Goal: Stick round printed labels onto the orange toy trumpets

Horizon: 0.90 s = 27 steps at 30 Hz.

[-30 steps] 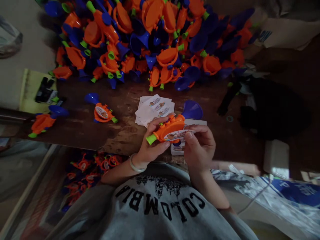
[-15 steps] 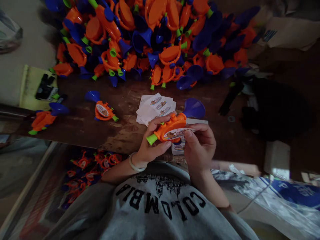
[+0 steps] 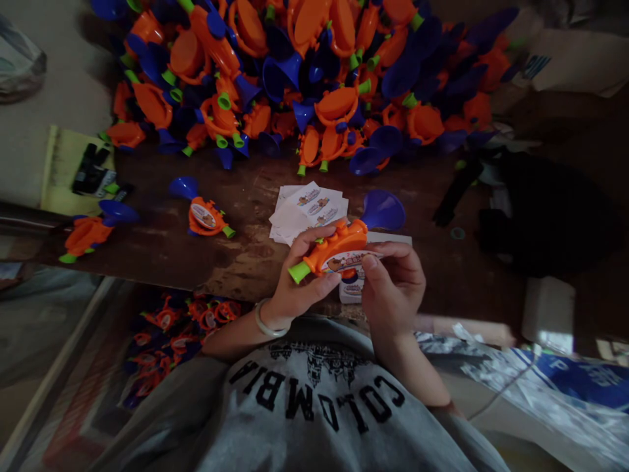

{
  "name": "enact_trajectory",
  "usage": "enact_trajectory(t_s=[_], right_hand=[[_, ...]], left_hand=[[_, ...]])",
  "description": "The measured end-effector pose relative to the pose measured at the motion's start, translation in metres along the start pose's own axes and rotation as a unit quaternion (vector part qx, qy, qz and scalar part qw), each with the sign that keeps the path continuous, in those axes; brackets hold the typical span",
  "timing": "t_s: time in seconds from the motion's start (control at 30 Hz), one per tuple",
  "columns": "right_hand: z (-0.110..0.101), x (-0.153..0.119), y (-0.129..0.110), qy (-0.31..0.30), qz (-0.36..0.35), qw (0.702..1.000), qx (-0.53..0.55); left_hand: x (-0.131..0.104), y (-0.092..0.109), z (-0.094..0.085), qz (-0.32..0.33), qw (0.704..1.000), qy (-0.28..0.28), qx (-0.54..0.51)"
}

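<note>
Before piled toys [image 3: 337,105], your left hand [image 3: 299,285] clasps a trumpet [image 3: 344,241], your right hand [image 3: 396,285] pinches its sticker [image 3: 343,263], partly hiding stacked sheets [image 3: 350,294].

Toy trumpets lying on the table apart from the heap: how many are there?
2: one trumpet far left, another trumpet between it and the fanned sheets. The dark right side could hide more.
</note>
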State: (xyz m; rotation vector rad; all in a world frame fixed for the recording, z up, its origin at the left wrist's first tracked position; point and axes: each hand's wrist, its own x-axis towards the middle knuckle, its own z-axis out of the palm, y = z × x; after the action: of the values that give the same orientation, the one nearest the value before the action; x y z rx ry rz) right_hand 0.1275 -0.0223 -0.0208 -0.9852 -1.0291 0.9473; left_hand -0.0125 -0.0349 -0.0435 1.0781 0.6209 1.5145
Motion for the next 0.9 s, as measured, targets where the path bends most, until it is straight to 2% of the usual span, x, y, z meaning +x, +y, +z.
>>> enact_trajectory(t_s=[0.13, 0.33, 0.5, 0.67, 0.83, 0.9], right_hand=[[0.001, 0.0, 0.001, -0.008, -0.017, 1.0, -0.019], [0.005, 0.006, -0.005, -0.026, -0.106, 0.991, -0.08], [0.006, 0.009, -0.009, -0.033, -0.124, 0.985, -0.117], [0.005, 0.009, -0.007, -0.027, -0.141, 0.981, -0.128], [-0.005, 0.009, 0.0, -0.034, -0.273, 0.955, -0.109], [-0.008, 0.009, 0.001, -0.034, -0.304, 0.944, -0.123]], left_hand=[[-0.001, 0.0, 0.001, 0.006, 1.0, 0.015, 0.003], [-0.001, 0.003, 0.006, 0.036, 0.999, 0.014, 0.016], [-0.002, 0.003, 0.006, 0.046, 0.999, 0.004, 0.011], [-0.004, 0.0, 0.006, 0.027, 0.999, 0.019, 0.021], [-0.003, 0.0, 0.013, 0.011, 0.999, 0.045, -0.018], [-0.002, 0.001, 0.016, 0.001, 0.999, 0.045, -0.027]])
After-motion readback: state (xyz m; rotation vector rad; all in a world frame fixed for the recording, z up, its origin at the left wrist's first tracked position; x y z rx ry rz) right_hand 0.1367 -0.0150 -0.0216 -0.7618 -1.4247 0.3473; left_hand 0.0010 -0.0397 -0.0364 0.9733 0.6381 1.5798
